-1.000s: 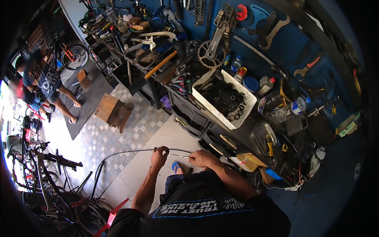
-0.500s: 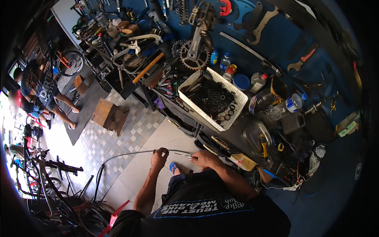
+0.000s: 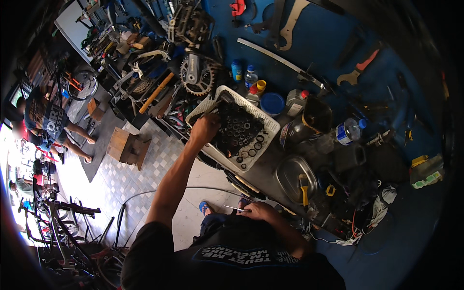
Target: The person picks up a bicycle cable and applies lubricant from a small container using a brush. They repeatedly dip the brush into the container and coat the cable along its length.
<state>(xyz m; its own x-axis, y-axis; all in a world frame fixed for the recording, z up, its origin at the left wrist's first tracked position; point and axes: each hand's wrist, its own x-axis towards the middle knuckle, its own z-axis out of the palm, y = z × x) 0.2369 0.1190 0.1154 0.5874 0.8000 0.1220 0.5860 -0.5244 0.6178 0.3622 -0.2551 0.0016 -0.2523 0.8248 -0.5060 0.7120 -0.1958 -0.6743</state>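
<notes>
My left hand (image 3: 206,128) reaches over the left end of a white plastic basket (image 3: 268,145), its fingers curled among the dark parts there; whatever they grip is hidden. Small black and metal rings (image 3: 238,129) fill much of the basket. Low in front of my body, my right hand (image 3: 259,211) is closed around a slim, silver, pointed tool (image 3: 234,208), whose tip points left. A long dark cable (image 3: 186,187) arcs from the floor at the left toward the bench edge, passing just above the right hand.
On the workbench to the right stand bottles (image 3: 251,77), a blue-lidded tub (image 3: 272,103) and a metal tray (image 3: 289,186) with a yellow-handled brush (image 3: 304,189). A crankset (image 3: 195,72) rises behind the basket. A cardboard box (image 3: 123,145), bicycles and another person (image 3: 46,113) are at the left.
My left hand has left the cable and moved up and forward into the basket. The right hand keeps the silver tool, slightly lower. The view has shifted toward the right.
</notes>
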